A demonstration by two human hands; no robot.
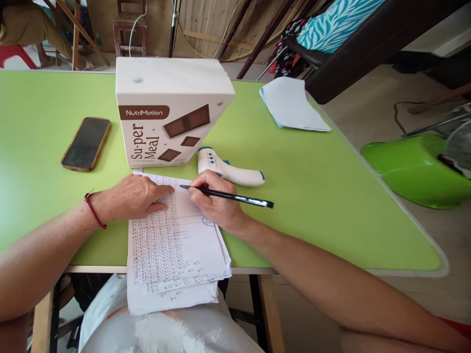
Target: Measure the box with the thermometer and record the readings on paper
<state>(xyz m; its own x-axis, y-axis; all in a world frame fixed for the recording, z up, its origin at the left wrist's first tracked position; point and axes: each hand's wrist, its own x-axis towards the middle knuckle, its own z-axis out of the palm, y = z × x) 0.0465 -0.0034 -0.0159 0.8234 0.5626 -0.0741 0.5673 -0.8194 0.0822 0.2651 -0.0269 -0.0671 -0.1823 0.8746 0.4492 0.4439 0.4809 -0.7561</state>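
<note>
Two bare hands meet over handwritten papers (200, 247) in the head view; take these sheets, lying on the green table (312, 225) with their six-o'clock end overhanging its edge, as the clock's centre. At eleven, the left hand (134, 197) rests on the top sheet, index finger stretched out and thumb apart from it; the other fingers fold underneath, mostly hidden, and cover some writing. At one, the right hand (217, 200) pinches a black pen (243, 198), its tip just beside that index finger; whether it touches paper is hard to tell. The wrist partly hides a round stamp (209, 221), and the fingers overlap the white thermometer (237, 172). Handwriting is too small to read. A NutriMotion box (142, 135) stands upright at twelve, a phone (86, 143) lies at ten, and a person (35, 29) at eleven is cut off by the frame.
</note>
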